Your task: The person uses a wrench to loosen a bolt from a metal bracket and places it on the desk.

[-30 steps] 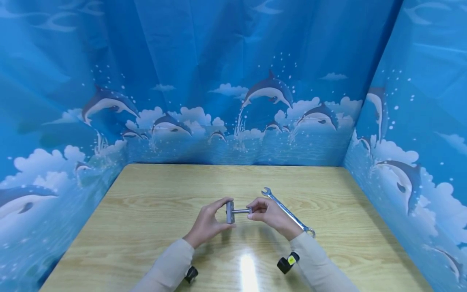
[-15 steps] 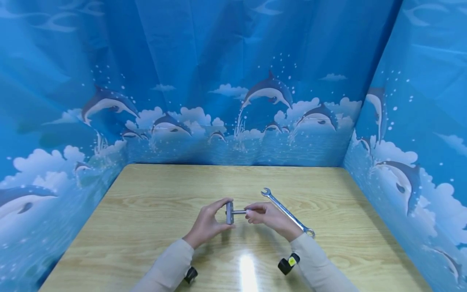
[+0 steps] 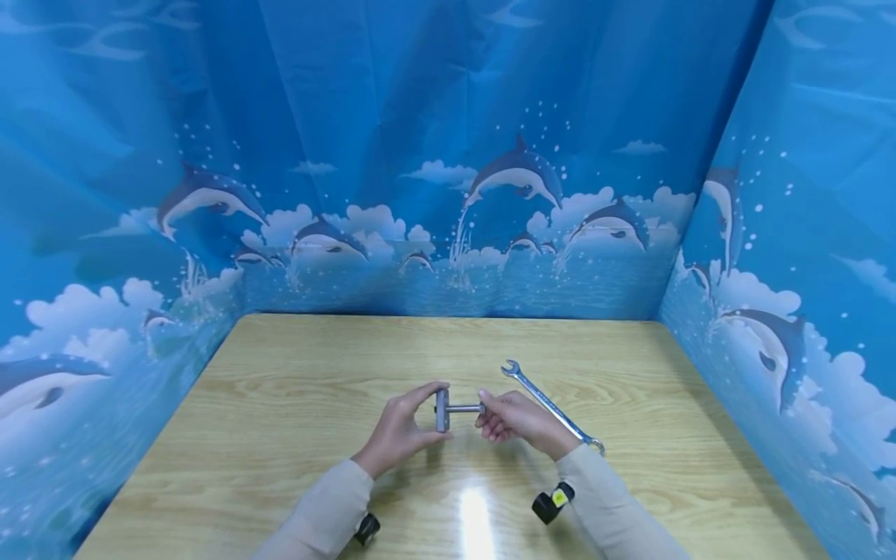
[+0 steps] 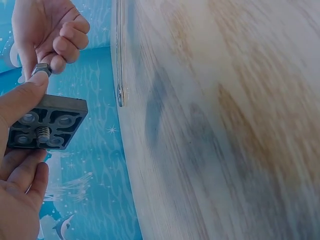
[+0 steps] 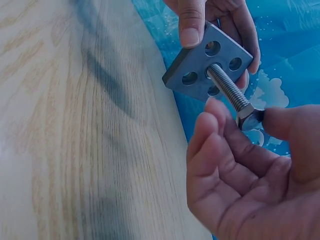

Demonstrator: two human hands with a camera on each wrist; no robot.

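My left hand grips a square grey metal plate by its edges, with the thumb on one edge and the fingers on the opposite one. Several round holes surround a central one in the plate, seen in the right wrist view. A hex bolt passes through that centre, and its threaded tip pokes out on the ribbed side in the left wrist view. At the bolt's hex head, my right hand pinches with thumb and forefinger; its other fingers are curled. Both hands hold the parts above the table.
A silver combination wrench lies slantwise on the wooden table, just beyond my right hand. Blue dolphin-print curtains hang at the back and both sides. A black wrist camera sits under the right sleeve.
My right fingers have shifted round the bolt head: they covered it half a second ago, and now the head shows beside the thumb. The left hand and plate have barely moved.
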